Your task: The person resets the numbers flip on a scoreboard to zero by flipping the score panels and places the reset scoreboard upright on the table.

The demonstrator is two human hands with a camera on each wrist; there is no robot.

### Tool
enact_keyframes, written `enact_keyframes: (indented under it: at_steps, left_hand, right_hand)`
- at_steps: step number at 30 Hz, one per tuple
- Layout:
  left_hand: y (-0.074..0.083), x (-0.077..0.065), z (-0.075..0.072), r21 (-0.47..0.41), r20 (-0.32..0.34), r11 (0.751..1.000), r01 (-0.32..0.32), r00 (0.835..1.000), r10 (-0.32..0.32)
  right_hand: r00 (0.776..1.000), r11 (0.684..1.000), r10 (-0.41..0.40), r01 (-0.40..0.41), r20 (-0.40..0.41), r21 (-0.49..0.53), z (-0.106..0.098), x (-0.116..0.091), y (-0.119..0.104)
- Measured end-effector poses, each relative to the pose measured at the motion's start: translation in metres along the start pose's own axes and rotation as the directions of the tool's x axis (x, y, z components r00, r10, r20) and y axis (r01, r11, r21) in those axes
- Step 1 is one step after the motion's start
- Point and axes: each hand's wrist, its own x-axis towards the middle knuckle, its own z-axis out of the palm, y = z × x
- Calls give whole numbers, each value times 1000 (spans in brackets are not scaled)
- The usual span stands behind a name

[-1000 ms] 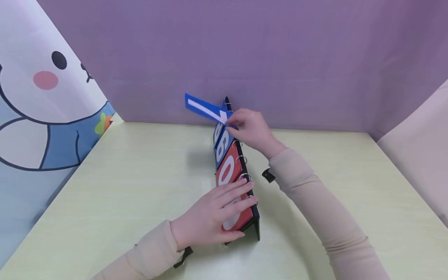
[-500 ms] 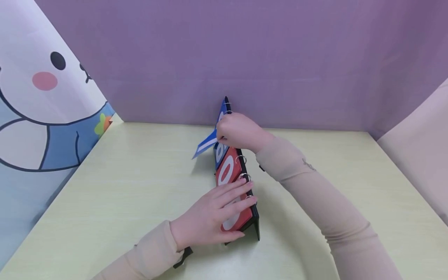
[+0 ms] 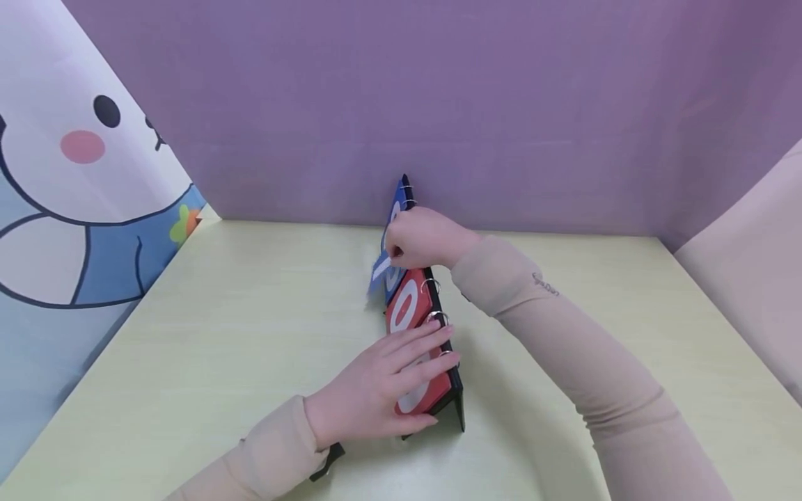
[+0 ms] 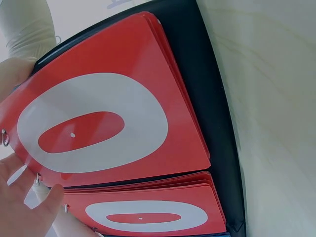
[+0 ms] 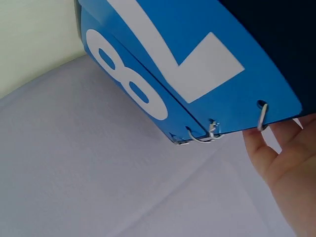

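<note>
A tabletop flip scoreboard with a black stand (image 3: 456,395) runs away from me, its number cards hung on metal rings. My left hand (image 3: 370,393) rests with fairly straight, spread fingers across the nearest red card (image 4: 148,59), which reads 0; the thumb lies by the near end. The second red card (image 3: 425,296) also shows 0. Further off, my right hand (image 3: 429,238) grips a blue card (image 5: 276,91) near its ringed edge with curled fingers. That card reads 7 in the right wrist view, beside a blue 8 card (image 5: 123,66). The thumb's contact is hidden.
The scoreboard stands on a pale table (image 3: 263,327). A purple cloth wall (image 3: 282,125) rises behind the far edge. On the left hangs a panel with a cartoon print (image 3: 44,257). A black strap (image 3: 328,460) hangs at the left cuff.
The blue card has swung from pointing up and left down towards the scoreboard's face. My right hand has turned over and shifted slightly left with it. My left hand has stayed put.
</note>
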Motion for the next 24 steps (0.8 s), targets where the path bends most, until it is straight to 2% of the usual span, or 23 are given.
enact_keyframes:
  at_steps: [4,8,10,12,13,14,16,18,19,21,23,24]
  left_hand:
    - [0,-1,0,-1,1,1000,1,1000,-1]
    - [0,-1,0,-5,1,1000,6,1000,-6]
    - [0,-1,0,-11,6,1000,12,1000,-12]
    - [1,-1,0,-18,15,1000,20,1000,-20]
    - [1,-1,0,-21,19,1000,23,1000,-23]
    - [1,-1,-1,-22,22,999,24,999,-24]
    - [1,-1,-1,-19,26,1000,23,999,-23]
    - [2,-1,-1,-15,28,1000,24,999,-24]
    - [2,-1,-1,-15,29,1000,26,999,-26]
    - [2,-1,-2,-15,34,999,31,999,-31]
    - [2,-1,-3,-20,42,999,40,998,-39]
    - [2,-2,-3,-21,44,999,42,998,-41]
  right_hand:
    - [998,999,-24,26,-58,44,3,-1,6]
    - [989,980,-12,42,-150,197,1,-8,15]
    - [975,945,29,46,-222,324,2,-15,22]
    - [949,879,119,36,-291,475,8,-24,29]
    - [932,830,180,28,-316,557,13,-30,33]
    - [911,767,248,24,-330,641,19,-35,36]
    - [861,605,401,6,-312,796,34,-46,43]
    - [815,399,519,34,-256,916,51,-54,48]
    - [799,294,562,50,-215,955,60,-58,50]
    - [789,86,601,96,-129,992,78,-63,55]
    - [804,-90,592,135,-56,987,96,-67,59]
    - [818,-151,575,133,-22,979,104,-69,61]
